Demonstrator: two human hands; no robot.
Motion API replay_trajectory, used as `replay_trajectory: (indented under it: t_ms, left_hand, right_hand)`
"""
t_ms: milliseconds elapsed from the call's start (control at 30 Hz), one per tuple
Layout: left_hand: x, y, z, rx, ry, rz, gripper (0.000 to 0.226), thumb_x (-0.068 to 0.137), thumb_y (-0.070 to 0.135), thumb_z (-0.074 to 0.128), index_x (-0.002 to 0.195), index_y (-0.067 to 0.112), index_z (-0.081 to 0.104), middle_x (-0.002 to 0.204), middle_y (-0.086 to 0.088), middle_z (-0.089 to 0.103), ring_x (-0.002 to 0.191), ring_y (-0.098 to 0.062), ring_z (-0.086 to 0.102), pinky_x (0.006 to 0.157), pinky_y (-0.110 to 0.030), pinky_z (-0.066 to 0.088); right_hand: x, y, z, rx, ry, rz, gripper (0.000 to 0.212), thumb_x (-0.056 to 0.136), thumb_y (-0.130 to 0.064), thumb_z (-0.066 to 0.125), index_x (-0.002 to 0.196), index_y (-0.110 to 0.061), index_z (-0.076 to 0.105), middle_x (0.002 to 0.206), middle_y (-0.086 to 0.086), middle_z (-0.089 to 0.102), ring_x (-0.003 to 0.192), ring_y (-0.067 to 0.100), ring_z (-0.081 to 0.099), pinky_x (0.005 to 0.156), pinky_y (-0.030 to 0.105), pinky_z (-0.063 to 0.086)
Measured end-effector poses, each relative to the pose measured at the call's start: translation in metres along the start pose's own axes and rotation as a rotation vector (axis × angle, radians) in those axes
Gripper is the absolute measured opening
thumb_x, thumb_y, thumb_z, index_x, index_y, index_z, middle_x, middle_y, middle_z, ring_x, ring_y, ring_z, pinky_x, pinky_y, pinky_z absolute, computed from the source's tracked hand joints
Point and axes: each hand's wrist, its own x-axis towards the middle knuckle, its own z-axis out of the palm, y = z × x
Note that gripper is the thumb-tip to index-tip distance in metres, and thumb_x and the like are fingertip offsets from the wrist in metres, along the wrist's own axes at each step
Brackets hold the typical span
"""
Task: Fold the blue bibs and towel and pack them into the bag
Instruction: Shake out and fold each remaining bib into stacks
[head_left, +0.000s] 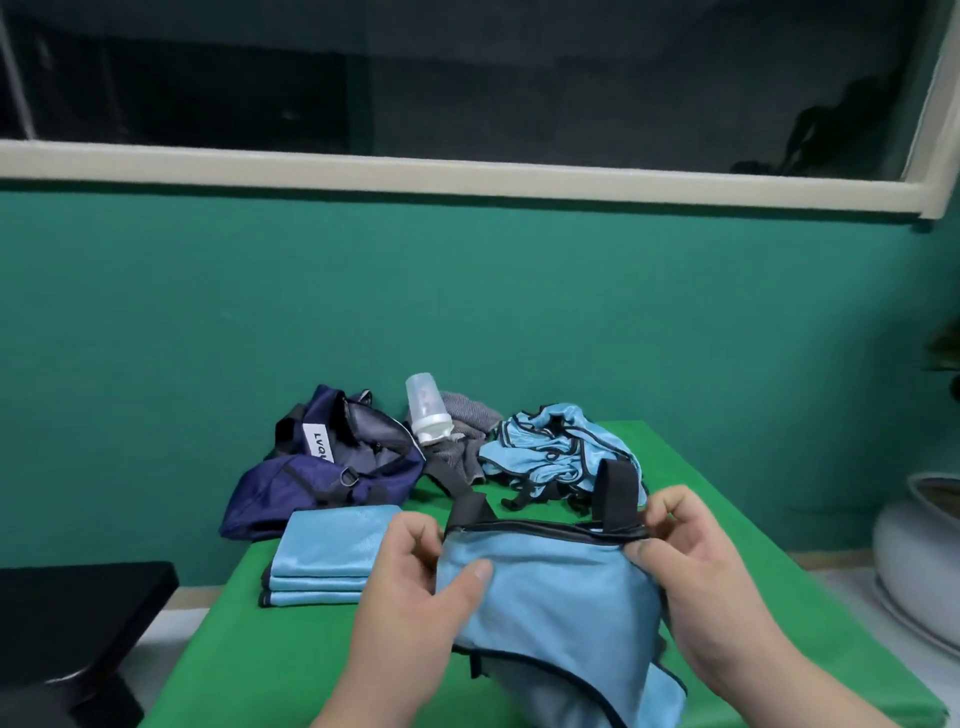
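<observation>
Green cloth covers the table (260, 649), which stands against a teal wall (467, 291) below a dark window (467, 78).

**Layout**
- Navy bag (322, 467): far left of the table, mouth open, lying slumped.
- Folded stack (322, 561): blue bibs laid flat just in front of the bag, edges aligned.
- Unfolded pile (545, 452): crumpled blue bibs with black trim at the far right.
- Grey cloth (467, 415): between bag and pile, probably the towel. A clear bottle (428, 410) leans on it.

**Step in hand**
One blue bib (550, 587) is held up near the front edge of the table, its black straps standing above the top hem. Its lower part hangs toward the table; contact with the surface cannot be confirmed.
- Left hand (415, 577): grip closed on the bib's left edge, thumb pressed on the front face, fingers curled behind.
- Right hand (691, 561): grip closed on the upper right corner, fingertips pinching the black hem.

This appears to be the folding stage, partway through: some bibs are stacked, several remain in the pile, and nothing can be seen in the bag.

**Next move**
1. Tuck the straps inward so they do not protrude.
2. Bring the two edges together evenly, keeping the slippery fabric taut.
3. Match the fold to the stack's outline before placing it on top.
</observation>
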Motion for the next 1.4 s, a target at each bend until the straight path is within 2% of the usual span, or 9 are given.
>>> replay_trajectory:
  t_ms: [100,200,367,533,667,767,1000,1200,1400]
  left_hand:
    - [-0.002,0.030,0.004,0.099,-0.029,0.099,0.026,0.058,0.038,0.077,0.068,0.034,0.054,0.062,0.008,0.043,0.059,-0.011,0.035,0.052,-0.021,0.031]
    - [-0.007,0.062,0.011,0.101,-0.041,0.135,0.021,0.063,0.021,0.079,0.078,0.033,0.070,0.076,0.006,0.067,0.070,-0.007,0.058,0.066,-0.016,0.047]
    - [-0.017,0.104,0.022,0.096,-0.087,0.123,0.035,0.069,0.009,0.072,0.094,0.034,0.070,0.095,-0.004,0.073,0.082,-0.021,0.066,0.078,-0.044,0.055]
    - [-0.017,0.122,0.024,0.111,-0.111,0.112,0.036,0.075,0.001,0.073,0.095,0.030,0.068,0.095,-0.005,0.073,0.083,-0.026,0.068,0.078,-0.048,0.057]
    - [-0.003,0.118,0.021,0.113,-0.134,0.078,0.037,0.072,0.000,0.073,0.095,0.029,0.068,0.091,-0.004,0.074,0.082,-0.023,0.070,0.078,-0.043,0.060]
    - [0.017,0.095,0.016,0.148,-0.121,0.023,0.043,0.082,-0.015,0.069,0.096,0.026,0.068,0.091,-0.005,0.074,0.083,-0.023,0.070,0.079,-0.042,0.060]
    - [0.076,0.013,0.004,0.218,-0.094,-0.143,0.041,0.081,-0.012,0.071,0.111,0.013,0.058,0.106,-0.024,0.069,0.084,-0.028,0.069,0.083,-0.049,0.058]
    - [0.141,-0.082,-0.003,0.337,-0.057,-0.256,0.042,0.065,0.020,0.079,0.097,0.041,0.061,0.099,-0.008,0.074,0.080,-0.028,0.067,0.086,-0.060,0.055]
    - [0.198,-0.163,-0.005,0.481,-0.040,-0.308,0.044,0.081,0.001,0.072,0.106,0.033,0.055,0.102,0.003,0.075,0.084,-0.021,0.073,0.082,-0.040,0.059]
  right_hand:
    - [-0.002,-0.023,0.005,0.023,-0.012,-0.054,0.054,0.079,0.026,0.047,0.068,-0.027,0.053,0.074,0.006,0.051,0.068,0.017,0.043,0.056,0.026,0.035]
    - [-0.005,-0.049,0.008,0.048,-0.028,-0.094,0.054,0.079,0.025,0.047,0.069,-0.027,0.055,0.078,0.010,0.053,0.075,0.021,0.043,0.064,0.037,0.032]
    - [-0.010,-0.083,0.010,0.065,-0.060,-0.170,0.053,0.082,0.025,0.045,0.071,-0.027,0.052,0.080,0.008,0.054,0.077,0.021,0.043,0.065,0.034,0.035]
    - [-0.011,-0.101,0.007,0.047,-0.119,-0.176,0.049,0.084,0.022,0.045,0.075,-0.025,0.051,0.081,0.009,0.054,0.079,0.025,0.040,0.071,0.040,0.029]
    - [0.002,-0.097,0.005,0.006,-0.139,-0.162,0.045,0.084,0.021,0.045,0.078,-0.022,0.051,0.084,0.007,0.061,0.080,0.025,0.046,0.076,0.042,0.031]
    - [0.024,-0.075,0.002,-0.069,-0.143,-0.137,0.042,0.084,0.019,0.047,0.080,-0.023,0.052,0.086,0.004,0.062,0.080,0.024,0.045,0.073,0.040,0.031]
    - [0.083,-0.002,-0.004,-0.215,-0.103,-0.045,0.024,0.071,-0.006,0.055,0.077,-0.028,0.051,0.082,-0.005,0.060,0.076,0.019,0.040,0.072,0.038,0.029]
    - [0.157,0.085,-0.015,-0.351,-0.022,0.073,0.026,0.075,-0.004,0.056,0.078,-0.029,0.050,0.077,-0.002,0.051,0.068,0.018,0.036,0.062,0.037,0.030]
    - [0.225,0.161,-0.025,-0.536,0.023,0.138,0.020,0.074,-0.014,0.059,0.080,-0.029,0.048,0.074,-0.004,0.050,0.064,0.016,0.040,0.063,0.036,0.035]
